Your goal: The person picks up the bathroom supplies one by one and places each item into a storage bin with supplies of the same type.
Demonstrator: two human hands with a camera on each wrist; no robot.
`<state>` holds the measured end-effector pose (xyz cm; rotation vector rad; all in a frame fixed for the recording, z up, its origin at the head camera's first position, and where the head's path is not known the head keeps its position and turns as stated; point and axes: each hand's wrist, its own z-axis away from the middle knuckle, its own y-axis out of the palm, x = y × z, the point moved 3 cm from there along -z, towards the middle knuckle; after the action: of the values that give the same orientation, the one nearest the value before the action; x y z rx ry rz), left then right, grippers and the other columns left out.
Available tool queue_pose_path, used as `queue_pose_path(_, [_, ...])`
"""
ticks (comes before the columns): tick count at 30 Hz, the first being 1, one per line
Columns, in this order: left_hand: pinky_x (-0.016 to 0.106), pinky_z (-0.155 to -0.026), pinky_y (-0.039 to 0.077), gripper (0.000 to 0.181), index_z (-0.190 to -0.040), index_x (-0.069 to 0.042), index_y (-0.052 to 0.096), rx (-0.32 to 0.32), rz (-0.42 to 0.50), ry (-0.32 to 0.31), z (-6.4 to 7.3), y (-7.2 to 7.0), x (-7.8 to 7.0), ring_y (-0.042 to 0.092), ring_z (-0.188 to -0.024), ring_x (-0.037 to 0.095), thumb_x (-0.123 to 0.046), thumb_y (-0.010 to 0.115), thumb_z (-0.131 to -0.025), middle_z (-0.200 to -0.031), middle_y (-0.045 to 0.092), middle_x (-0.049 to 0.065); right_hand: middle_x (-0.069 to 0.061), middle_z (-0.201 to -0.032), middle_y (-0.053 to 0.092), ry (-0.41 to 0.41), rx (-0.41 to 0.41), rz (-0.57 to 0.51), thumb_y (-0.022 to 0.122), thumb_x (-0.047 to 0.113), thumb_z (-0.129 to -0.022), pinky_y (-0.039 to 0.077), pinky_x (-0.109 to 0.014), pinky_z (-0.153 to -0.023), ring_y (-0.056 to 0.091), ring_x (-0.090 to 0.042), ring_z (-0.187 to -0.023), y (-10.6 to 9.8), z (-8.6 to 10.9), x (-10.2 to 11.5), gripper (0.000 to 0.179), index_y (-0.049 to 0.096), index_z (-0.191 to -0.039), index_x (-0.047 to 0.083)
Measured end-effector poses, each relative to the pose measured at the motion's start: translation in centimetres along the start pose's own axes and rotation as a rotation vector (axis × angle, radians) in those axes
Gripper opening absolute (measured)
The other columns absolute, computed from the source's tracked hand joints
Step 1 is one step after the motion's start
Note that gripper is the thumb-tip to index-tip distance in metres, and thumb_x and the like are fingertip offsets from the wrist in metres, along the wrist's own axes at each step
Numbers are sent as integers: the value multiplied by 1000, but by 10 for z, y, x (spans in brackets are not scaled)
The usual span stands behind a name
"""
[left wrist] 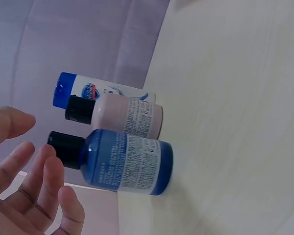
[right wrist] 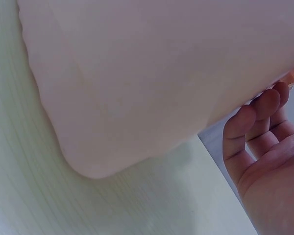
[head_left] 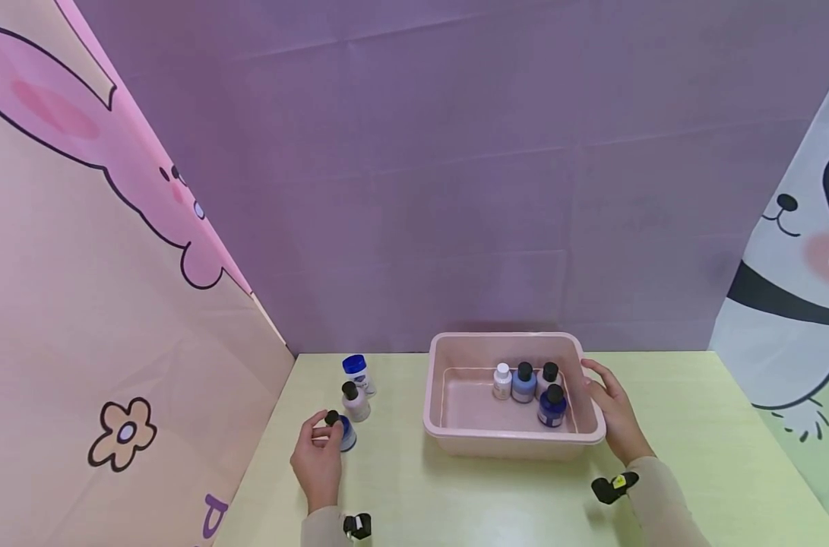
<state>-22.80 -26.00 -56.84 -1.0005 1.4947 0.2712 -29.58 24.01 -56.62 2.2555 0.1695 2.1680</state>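
Reaching in at the left, my left hand (head_left: 321,460) has its thumb and loosely bent fingers spread around the black cap of a blue bottle (left wrist: 132,161). A gap shows between thumb and fingers. Right behind the blue bottle stands a pale pink bottle (left wrist: 127,115) with a black cap, and beyond it a white container (left wrist: 110,88) with a blue lid. On the other side, my right hand (head_left: 615,414) grips the right rim of a pink plastic bin (head_left: 517,444), its fingers bent under the rim in the right wrist view.
Inside the bin, toward its right, several bottles stand upright: a white one (head_left: 501,384), a light blue one (head_left: 523,386), a pale one (head_left: 548,378) and a dark blue one (head_left: 552,410). A purple cloth wall (head_left: 414,190) rises behind the pale table (head_left: 400,494).
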Motion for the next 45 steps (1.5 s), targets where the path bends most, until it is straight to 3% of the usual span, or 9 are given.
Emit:
queue_pose_path(6, [22, -56, 42, 27, -111, -19, 67, 25, -33, -21, -1, 5, 3, 54, -61, 7, -21, 72, -85, -83, 68, 6, 13, -115, 62, -11, -1, -14, 45, 28, -102, 53, -22, -82, 61, -2, -103, 2, 0, 3, 48, 31, -147, 18])
queue_pose_path(15, [25, -60, 41, 23, -109, -20, 68, 39, -87, -24, -5, 11, 6, 56, -67, 13, -24, 70, -87, -83, 67, 6, 12, -125, 53, 48, -24, 82, 45, 40, -101, 51, -19, -85, 56, 1, -109, 2, 2, 3, 54, 28, -149, 22])
queue_pose_path(39, [28, -61, 35, 35, -120, -18, 62, 89, -163, -47, -12, 12, 10, 59, -70, 19, -26, 69, -86, -79, 65, 6, 16, -123, 55, 58, -34, 69, 47, 42, -99, 52, -21, -85, 58, 0, -109, 2, 1, 2, 56, 30, -149, 22])
queue_pose_path(45, [28, -61, 34, 36, -120, -17, 62, 108, -178, -60, -14, 13, 8, 59, -71, 21, -26, 69, -87, -80, 65, 7, 11, -128, 53, 55, -27, 72, 47, 43, -99, 52, -21, -85, 58, 0, -111, 1, 1, 0, 56, 30, -149, 24])
